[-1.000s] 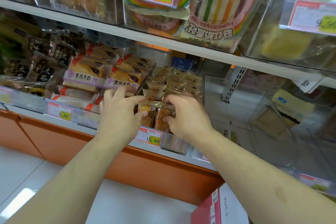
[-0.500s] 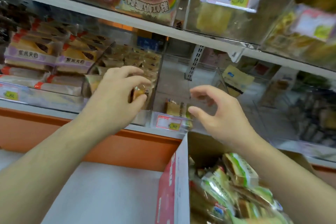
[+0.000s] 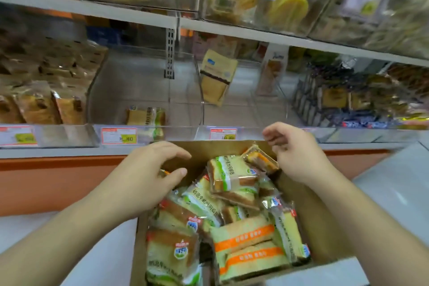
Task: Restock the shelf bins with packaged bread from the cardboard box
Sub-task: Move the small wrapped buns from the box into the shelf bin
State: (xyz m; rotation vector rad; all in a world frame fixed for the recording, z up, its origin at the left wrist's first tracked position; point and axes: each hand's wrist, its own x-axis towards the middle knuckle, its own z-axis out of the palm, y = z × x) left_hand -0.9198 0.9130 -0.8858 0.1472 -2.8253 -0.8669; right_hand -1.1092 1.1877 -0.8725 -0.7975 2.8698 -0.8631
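Packaged bread (image 3: 232,176): we see green-banded and orange-banded packs heaped in the cardboard box (image 3: 308,213) in the head view, low and centre; one green-banded pack lies on top, near the far wall.
Cardboard box: we find it open in front of the shelf, its far edge just below the clear bins.
Left hand (image 3: 148,176): ours hovers over the box's left far corner, fingers loosely spread and curved, holding nothing we can make out.
Right hand (image 3: 294,153): ours hangs above the box's right far corner, fingers loosely curled and apart, gripping nothing; just beside it sits an orange-wrapped pack (image 3: 260,159).
Middle bin (image 3: 130,86): we see it nearly bare, with one green-banded pack (image 3: 146,117) at its front.
Left bin (image 3: 46,102): we see it filled with brown pastry packs.
Price tags (image 3: 118,136): we see them along the bin fronts, print blurred.
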